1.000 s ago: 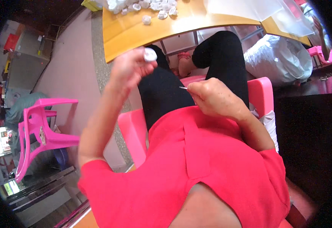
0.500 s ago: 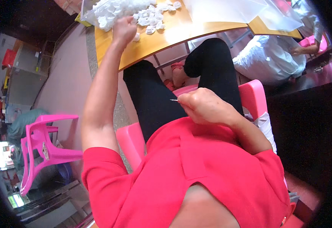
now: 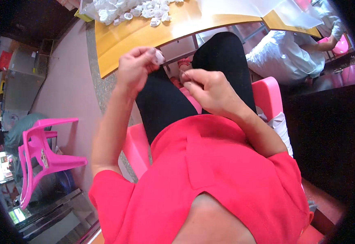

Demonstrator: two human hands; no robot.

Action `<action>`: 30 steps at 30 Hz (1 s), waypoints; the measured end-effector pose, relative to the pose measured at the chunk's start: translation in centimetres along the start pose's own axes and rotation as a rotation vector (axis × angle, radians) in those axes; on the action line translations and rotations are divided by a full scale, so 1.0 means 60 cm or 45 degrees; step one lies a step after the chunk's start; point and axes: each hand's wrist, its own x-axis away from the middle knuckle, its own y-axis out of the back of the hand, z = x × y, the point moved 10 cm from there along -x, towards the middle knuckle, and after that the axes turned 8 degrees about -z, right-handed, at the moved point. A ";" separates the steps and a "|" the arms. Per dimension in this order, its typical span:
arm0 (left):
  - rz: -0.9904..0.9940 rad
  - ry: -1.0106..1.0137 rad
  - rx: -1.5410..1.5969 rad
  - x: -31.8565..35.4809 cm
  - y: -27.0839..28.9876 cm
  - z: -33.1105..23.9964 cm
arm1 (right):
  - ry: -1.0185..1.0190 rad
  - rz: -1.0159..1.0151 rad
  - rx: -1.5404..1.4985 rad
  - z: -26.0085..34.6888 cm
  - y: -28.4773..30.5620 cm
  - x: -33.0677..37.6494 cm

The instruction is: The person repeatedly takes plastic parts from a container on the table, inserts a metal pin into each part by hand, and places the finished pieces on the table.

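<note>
Between the thumb and fingers of my left hand (image 3: 132,67) is a small white round plastic piece (image 3: 158,57), held just off the table's front edge above my lap. My right hand (image 3: 215,90) is closed in a pinch over my thighs, to the right of the piece and apart from it. The thin pointed metal tool that showed at its fingertips half a second ago is now mostly hidden or too faint to make out. A pile of similar white plastic pieces (image 3: 155,12) lies on the wooden table (image 3: 122,42), ahead of my left hand.
Translucent plastic sheeting (image 3: 242,9) covers the table's far right part. A co-worker in white clothing (image 3: 285,57) sits close on the right. I sit in a pink plastic chair (image 3: 268,95); another pink chair (image 3: 49,152) stands at the left.
My left hand has come back from the pile toward my lap, now with a white plastic piece in it. My right hand has moved slightly up, and the two hands are closer together.
</note>
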 end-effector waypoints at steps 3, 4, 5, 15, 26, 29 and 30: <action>0.013 0.064 0.023 0.086 -0.017 0.029 | -0.227 0.072 -0.149 -0.014 -0.024 -0.002; -0.001 0.038 -0.008 0.105 -0.014 0.031 | -0.182 0.035 -0.214 -0.014 -0.028 -0.001; -0.013 0.015 -0.038 0.121 -0.013 0.033 | -0.197 0.045 -0.209 -0.015 -0.032 0.001; -0.069 -0.222 -0.212 0.175 -0.024 0.012 | -0.433 0.301 -0.333 -0.020 -0.075 0.033; 0.065 0.243 0.341 0.246 -0.019 0.078 | -0.270 0.293 -0.194 0.000 -0.076 0.047; 0.023 -0.048 0.006 0.254 -0.004 0.053 | -0.197 0.358 -0.079 0.011 -0.091 0.054; 0.017 -0.046 0.010 0.255 -0.004 0.052 | -0.198 0.366 -0.078 0.010 -0.095 0.056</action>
